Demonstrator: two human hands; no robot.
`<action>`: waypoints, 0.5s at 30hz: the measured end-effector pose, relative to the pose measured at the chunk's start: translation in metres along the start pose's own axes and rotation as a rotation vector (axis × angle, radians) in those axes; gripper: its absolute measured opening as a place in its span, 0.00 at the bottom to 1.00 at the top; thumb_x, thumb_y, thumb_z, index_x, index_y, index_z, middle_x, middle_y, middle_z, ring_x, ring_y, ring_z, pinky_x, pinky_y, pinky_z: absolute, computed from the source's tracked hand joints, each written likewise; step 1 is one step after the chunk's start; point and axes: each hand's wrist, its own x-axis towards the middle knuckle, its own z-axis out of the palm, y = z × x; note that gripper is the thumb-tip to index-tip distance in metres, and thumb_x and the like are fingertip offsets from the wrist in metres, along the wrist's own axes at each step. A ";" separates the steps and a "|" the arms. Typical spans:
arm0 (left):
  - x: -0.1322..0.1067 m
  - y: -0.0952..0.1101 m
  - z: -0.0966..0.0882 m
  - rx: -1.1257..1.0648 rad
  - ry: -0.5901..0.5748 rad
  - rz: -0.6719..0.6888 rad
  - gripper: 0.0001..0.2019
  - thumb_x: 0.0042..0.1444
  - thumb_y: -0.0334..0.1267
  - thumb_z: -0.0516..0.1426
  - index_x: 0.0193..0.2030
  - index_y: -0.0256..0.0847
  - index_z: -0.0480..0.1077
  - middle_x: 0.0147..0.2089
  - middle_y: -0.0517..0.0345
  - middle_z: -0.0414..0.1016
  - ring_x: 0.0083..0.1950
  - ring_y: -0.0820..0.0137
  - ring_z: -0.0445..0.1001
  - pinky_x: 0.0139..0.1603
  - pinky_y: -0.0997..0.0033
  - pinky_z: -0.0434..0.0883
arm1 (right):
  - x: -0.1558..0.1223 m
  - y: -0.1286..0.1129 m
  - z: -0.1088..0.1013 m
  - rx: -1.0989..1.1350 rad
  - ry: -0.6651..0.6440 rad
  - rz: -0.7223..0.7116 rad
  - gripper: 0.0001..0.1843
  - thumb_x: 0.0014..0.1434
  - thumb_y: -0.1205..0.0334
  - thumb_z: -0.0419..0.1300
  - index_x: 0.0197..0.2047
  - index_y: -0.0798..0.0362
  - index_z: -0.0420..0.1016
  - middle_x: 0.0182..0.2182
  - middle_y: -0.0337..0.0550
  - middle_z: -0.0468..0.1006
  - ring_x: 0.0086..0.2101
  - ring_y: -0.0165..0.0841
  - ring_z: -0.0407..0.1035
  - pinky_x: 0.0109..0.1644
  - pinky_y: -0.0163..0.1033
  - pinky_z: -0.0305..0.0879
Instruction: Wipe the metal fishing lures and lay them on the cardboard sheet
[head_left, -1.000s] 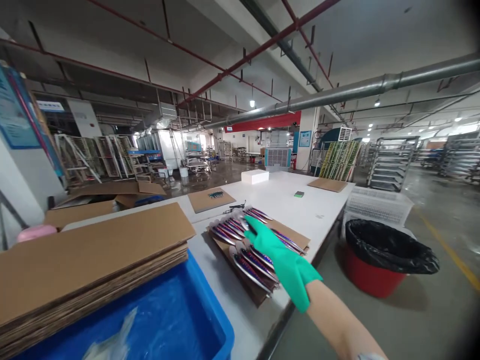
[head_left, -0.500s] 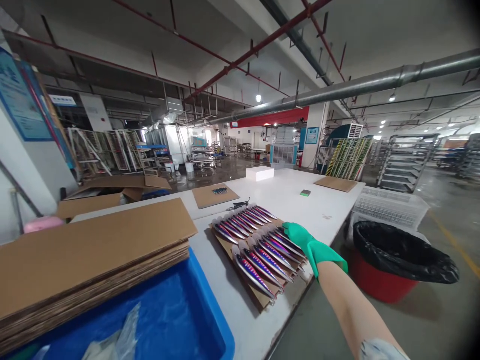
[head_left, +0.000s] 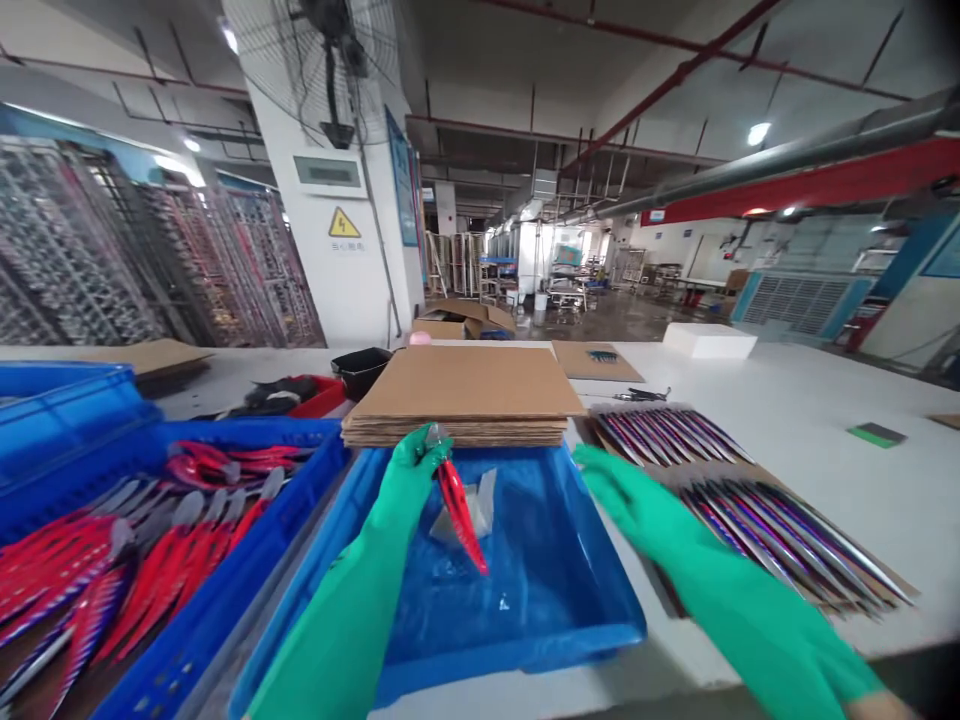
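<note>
In the head view, my left hand (head_left: 416, 462), in a green glove, is closed on a red fishing lure (head_left: 461, 515) near its clear lip. The lure hangs tilted above a blue tray (head_left: 525, 640). My gloved right hand (head_left: 619, 492) is over the tray's right edge, fingers stretched out and holding nothing I can see. Beside it, several purple, pink and silver lures (head_left: 757, 525) lie in two rows on a cardboard sheet (head_left: 862, 560). At left, a blue crate (head_left: 225, 590) contains several red lures (head_left: 180, 560) with clear lips.
Behind the tray is a stack of cardboard sheets (head_left: 469, 385). A white block (head_left: 709, 341), a green-edged pad (head_left: 876, 435) and pliers-like tools (head_left: 641, 394) are on the white table (head_left: 810, 420). A black container (head_left: 361, 370) and a red bin (head_left: 319, 395) stand at back left.
The view has turned left, bringing the crate of red lures into sight. My left hand has appeared with a red lure. My right hand has left the lure rows for the tray's edge.
</note>
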 end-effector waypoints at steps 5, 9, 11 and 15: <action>-0.014 -0.003 0.018 -0.296 0.014 -0.196 0.34 0.33 0.43 0.75 0.50 0.40 0.73 0.43 0.54 0.80 0.44 0.65 0.79 0.45 0.67 0.76 | 0.008 -0.074 0.111 0.380 -0.430 0.055 0.40 0.59 0.44 0.64 0.70 0.49 0.61 0.64 0.51 0.69 0.59 0.47 0.69 0.63 0.54 0.68; -0.014 -0.017 0.016 0.119 -0.158 -0.083 0.23 0.58 0.48 0.60 0.57 0.38 0.69 0.54 0.44 0.78 0.53 0.61 0.78 0.54 0.62 0.75 | 0.024 -0.074 0.157 0.692 -0.513 0.345 0.38 0.51 0.54 0.66 0.64 0.52 0.63 0.49 0.51 0.80 0.33 0.39 0.79 0.34 0.42 0.75; -0.010 -0.026 0.010 0.481 -0.151 -0.013 0.23 0.63 0.43 0.54 0.62 0.34 0.65 0.61 0.37 0.72 0.62 0.55 0.72 0.63 0.54 0.69 | 0.029 -0.063 0.163 0.650 -0.544 0.435 0.33 0.52 0.55 0.65 0.59 0.56 0.67 0.38 0.49 0.82 0.27 0.36 0.77 0.27 0.36 0.71; -0.009 -0.039 -0.007 0.759 -0.179 0.003 0.32 0.53 0.40 0.63 0.63 0.28 0.66 0.65 0.26 0.65 0.69 0.40 0.61 0.70 0.40 0.53 | 0.035 -0.040 0.155 0.202 -0.524 0.425 0.23 0.55 0.54 0.62 0.52 0.55 0.74 0.32 0.45 0.82 0.29 0.36 0.77 0.30 0.35 0.69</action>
